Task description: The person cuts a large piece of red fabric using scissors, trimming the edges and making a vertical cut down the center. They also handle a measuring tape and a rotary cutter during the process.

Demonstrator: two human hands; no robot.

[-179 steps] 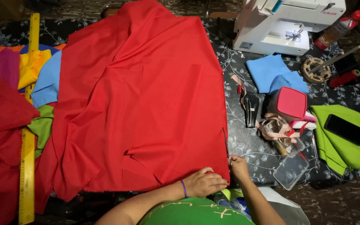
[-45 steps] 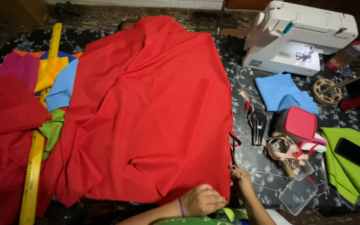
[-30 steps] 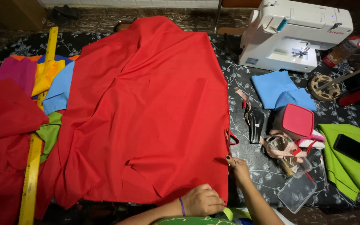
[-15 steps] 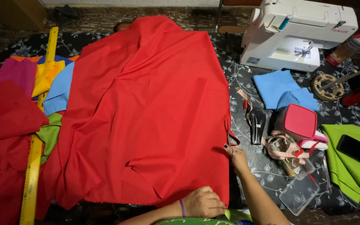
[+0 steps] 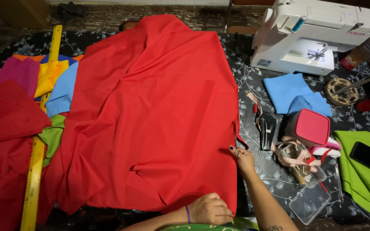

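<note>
Mostly spread: the large red cotton cloth [image 5: 150, 115] lies flat over the middle of the bench [image 5: 253, 81], wrinkles left near its bottom hem. Left hand [image 5: 210, 209] presses down on the near right corner, fingers curled. Right hand [image 5: 243, 157] pinches the right edge midway up, just beside the black scissors [image 5: 267, 130].

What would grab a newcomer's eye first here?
The big red fabric spread over the middle of the table, with the right hand pinching its right edge and the left hand pressing its near edge. Next, the white sewing machine at top right.
</note>
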